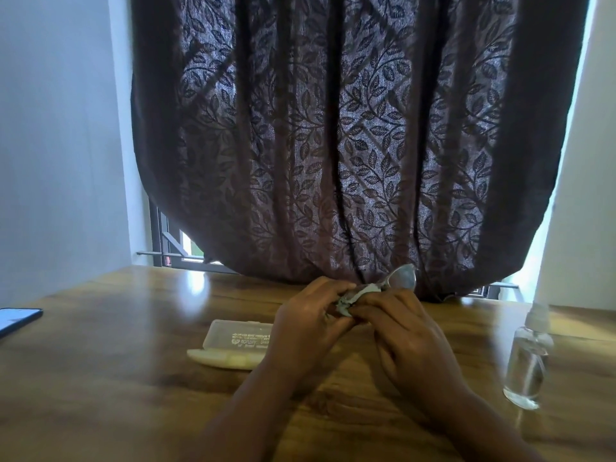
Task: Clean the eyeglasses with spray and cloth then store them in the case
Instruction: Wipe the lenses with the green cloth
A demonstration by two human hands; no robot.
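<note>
Both my hands meet above the middle of the wooden table [110, 355]. My left hand [308, 323] and my right hand [405, 331] together hold the eyeglasses [401, 276] with a pale cloth [350, 300] bunched over one lens. The other lens sticks out bare past my right hand's fingers, toward the curtain. Left of my left hand lies the clear plastic case [238, 338], open, with its pale lower half [223, 359] toward me. A clear spray bottle [528, 358] stands upright at the right.
A dark phone [16, 320] lies at the table's left edge. A dark leaf-patterned curtain [333, 145] hangs down to the table's far edge, with window bars [166, 241] behind it. White walls stand at both sides.
</note>
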